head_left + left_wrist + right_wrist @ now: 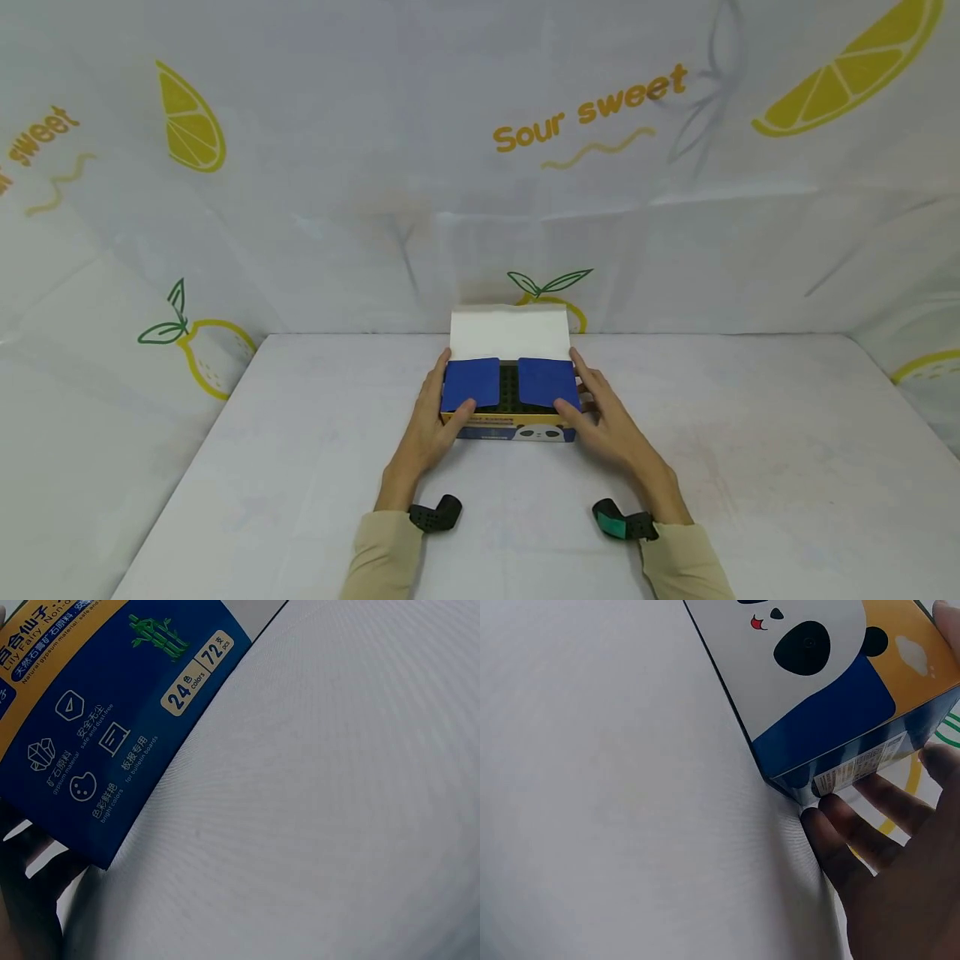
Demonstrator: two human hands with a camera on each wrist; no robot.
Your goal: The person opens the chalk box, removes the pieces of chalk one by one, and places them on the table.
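Note:
A blue and yellow chalk box (487, 432) with a panda on its front stands on the table, its white-lined lid (510, 332) raised at the back. Two blue end flaps (471, 383) lie over the opening, with a dark, dotted surface (509, 387) showing between them. At the left end, my left hand (424, 435) lays its fingers along the box, thumb near the front corner of the flap. My right hand (611, 433) touches the other end with extended fingertips (832, 806), as the right wrist view shows. Its thumb rests near the right flap's front edge.
A white cloth covers the table (300, 467). Behind it hangs a pale curtain (337, 208) printed with lemons and lettering, close to the raised lid. Each wrist wears a black strapped device, the left one (437, 514) and the right one (624, 521).

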